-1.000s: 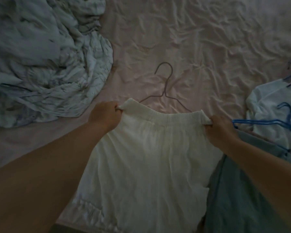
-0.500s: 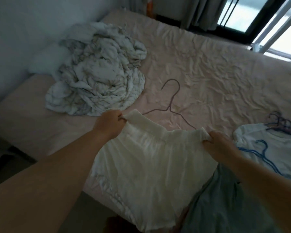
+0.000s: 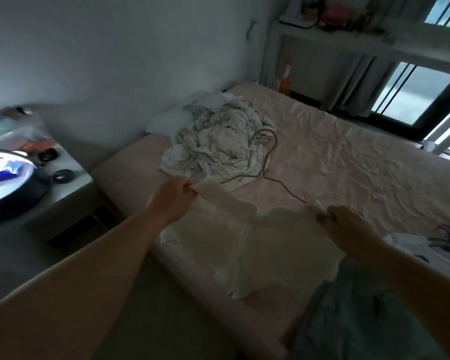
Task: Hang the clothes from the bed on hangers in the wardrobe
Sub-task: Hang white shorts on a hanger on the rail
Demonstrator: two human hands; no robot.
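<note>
Two hands on the cream skirt (image 3: pixel 247 237): left hand (image 3: pixel 170 197) pinches one waistband corner, right hand (image 3: pixel 348 227) pinches the other, the cloth stretched between them above the near edge of the bed (image 3: pixel 335 162). Its hem is blurred, hard to read. Just beyond the grip, a wire hanger (image 3: pixel 268 162) lies on the sheet, hook against the crumpled blanket (image 3: pixel 218 149). Right of the right hand, a white top (image 3: pixel 411 245) with hangers, cut off. Left, a nightstand (image 3: pixel 70 178), clutter blurred. No legible writing.
</note>
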